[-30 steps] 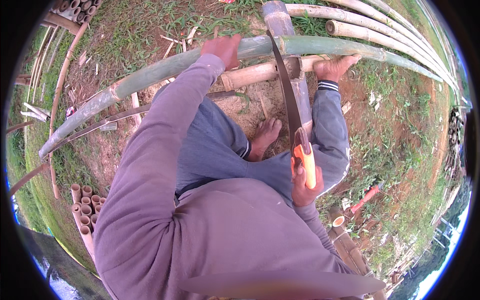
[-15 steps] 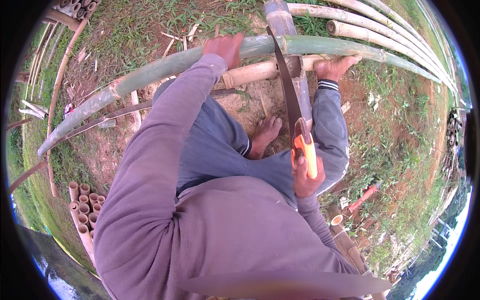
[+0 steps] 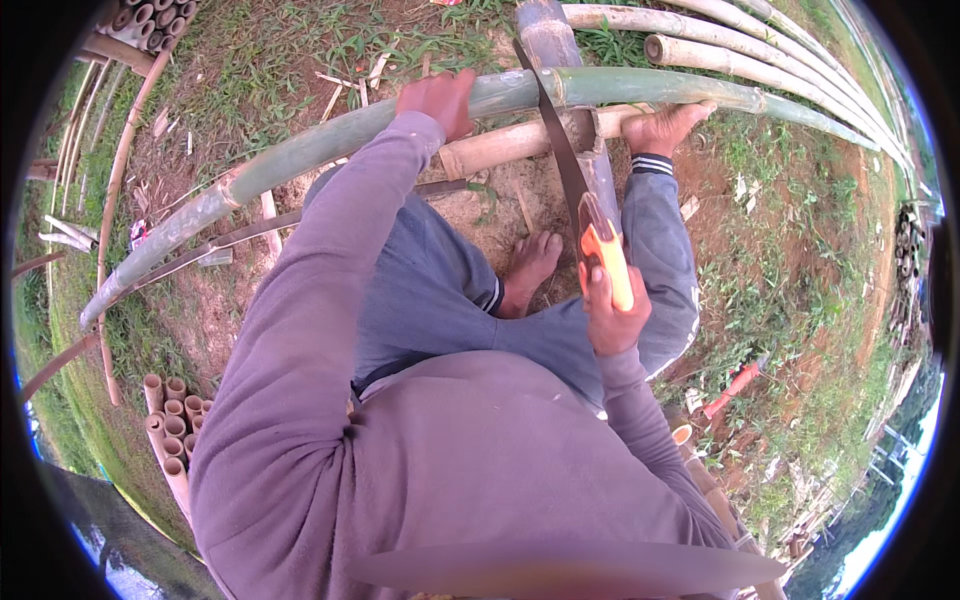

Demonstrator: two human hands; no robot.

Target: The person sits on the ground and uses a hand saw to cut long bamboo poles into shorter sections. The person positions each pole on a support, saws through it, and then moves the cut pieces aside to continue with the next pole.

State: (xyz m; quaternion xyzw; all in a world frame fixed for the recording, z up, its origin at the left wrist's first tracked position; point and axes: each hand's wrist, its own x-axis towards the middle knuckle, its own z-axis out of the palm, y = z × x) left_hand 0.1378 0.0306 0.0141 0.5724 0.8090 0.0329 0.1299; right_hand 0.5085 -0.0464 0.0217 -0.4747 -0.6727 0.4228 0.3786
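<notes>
Left hand [image 3: 437, 100] clamps the green bamboo [image 3: 330, 145] steady while the right hand [image 3: 612, 318], fist closed on the saw [image 3: 585, 200], should stroke long and square.

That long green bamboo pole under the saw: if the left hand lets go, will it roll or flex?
The green bamboo pole is round and smooth, so it would probably roll off the tan crosspiece without the left hand and a bare foot pinning it. Its long unsupported ends will likely sag, yet it looks stiff.
</notes>
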